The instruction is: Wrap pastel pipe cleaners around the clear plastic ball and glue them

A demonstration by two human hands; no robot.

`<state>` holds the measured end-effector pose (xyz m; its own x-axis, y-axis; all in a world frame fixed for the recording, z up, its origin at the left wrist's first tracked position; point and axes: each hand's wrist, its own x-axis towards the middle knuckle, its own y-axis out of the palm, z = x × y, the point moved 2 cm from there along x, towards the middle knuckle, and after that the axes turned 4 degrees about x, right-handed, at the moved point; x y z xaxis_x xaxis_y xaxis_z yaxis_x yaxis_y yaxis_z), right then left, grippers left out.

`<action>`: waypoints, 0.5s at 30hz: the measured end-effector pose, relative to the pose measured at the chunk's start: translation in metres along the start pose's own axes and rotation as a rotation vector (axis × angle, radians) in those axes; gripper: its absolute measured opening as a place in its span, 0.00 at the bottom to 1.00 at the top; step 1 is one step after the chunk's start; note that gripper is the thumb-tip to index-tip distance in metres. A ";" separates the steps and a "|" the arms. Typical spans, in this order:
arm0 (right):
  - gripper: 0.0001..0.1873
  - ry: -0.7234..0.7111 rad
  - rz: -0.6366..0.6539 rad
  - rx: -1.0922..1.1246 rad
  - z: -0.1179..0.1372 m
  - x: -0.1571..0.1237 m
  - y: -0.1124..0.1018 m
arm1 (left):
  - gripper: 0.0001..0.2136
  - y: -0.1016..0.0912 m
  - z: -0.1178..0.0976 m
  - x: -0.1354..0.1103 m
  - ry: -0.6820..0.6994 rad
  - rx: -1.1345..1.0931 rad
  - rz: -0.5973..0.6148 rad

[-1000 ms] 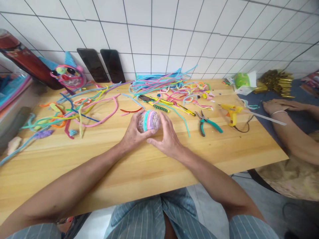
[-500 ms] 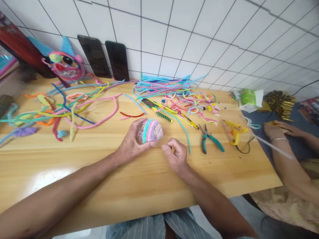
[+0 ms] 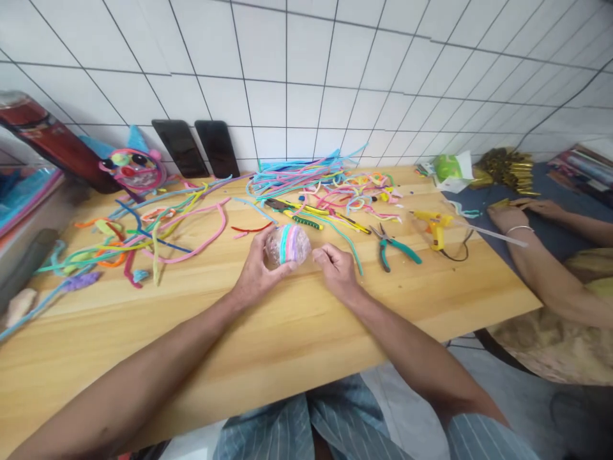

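Note:
My left hand (image 3: 258,265) grips a clear, crinkled plastic ball (image 3: 301,246) wound with teal, pink and lilac pipe-cleaner bands. Its fingers wrap the left side and the thumb lies along the bottom. Just right of the ball, my right hand (image 3: 338,268) is closed with thumb and index finger pinched together; whatever sits in the pinch is too small to make out. Beyond the hands lie a yellow-and-black cutter (image 3: 335,214), green-handled cutters (image 3: 306,222) and a short red pipe cleaner (image 3: 251,228). Teal-handled pliers (image 3: 400,246) rest open at the right.
Loose pipe cleaners (image 3: 138,236) spread over the left; a bundle (image 3: 297,172) lies by the wall. A decorated face figure (image 3: 136,169) stands near two phones (image 3: 216,148). A yellow glue gun (image 3: 433,227) sits at right, near another person's hands (image 3: 510,217).
The head view has tilted up and shifted, so the table appears moved. My left hand still holds the ball, and my right hand stays pinched beside it, slightly raised.

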<state>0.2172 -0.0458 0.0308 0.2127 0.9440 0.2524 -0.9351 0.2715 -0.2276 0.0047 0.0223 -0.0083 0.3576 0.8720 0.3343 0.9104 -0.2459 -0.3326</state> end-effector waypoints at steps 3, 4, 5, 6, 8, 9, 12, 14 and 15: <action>0.21 -0.009 -0.049 -0.005 -0.002 0.005 -0.001 | 0.46 0.001 0.001 0.004 0.008 0.001 0.023; 0.21 -0.012 -0.063 -0.006 -0.002 0.007 -0.002 | 0.45 0.001 0.001 0.005 0.012 0.008 0.023; 0.21 -0.016 -0.071 -0.008 -0.003 0.008 -0.002 | 0.44 0.001 0.000 0.005 0.018 0.019 0.020; 0.21 -0.019 -0.073 -0.009 -0.003 0.008 -0.002 | 0.44 0.001 -0.001 0.005 0.026 0.031 0.012; 0.21 -0.027 -0.062 -0.014 -0.003 0.009 -0.001 | 0.42 0.002 -0.003 0.005 0.042 0.051 -0.003; 0.21 -0.031 -0.052 -0.017 -0.003 0.008 -0.001 | 0.42 0.002 -0.004 0.004 0.050 0.059 -0.008; 0.21 -0.043 -0.025 -0.032 -0.005 0.007 0.000 | 0.42 0.003 -0.004 0.004 0.071 0.086 -0.013; 0.21 -0.051 -0.017 -0.051 -0.005 0.007 -0.002 | 0.42 0.001 -0.003 0.005 0.087 0.121 -0.020; 0.20 -0.057 -0.018 -0.063 -0.005 0.008 -0.004 | 0.42 0.000 -0.003 0.006 0.102 0.149 -0.032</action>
<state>0.2242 -0.0385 0.0290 0.2109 0.9272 0.3096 -0.9114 0.3010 -0.2806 0.0073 0.0267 -0.0033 0.3551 0.8288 0.4325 0.8836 -0.1465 -0.4447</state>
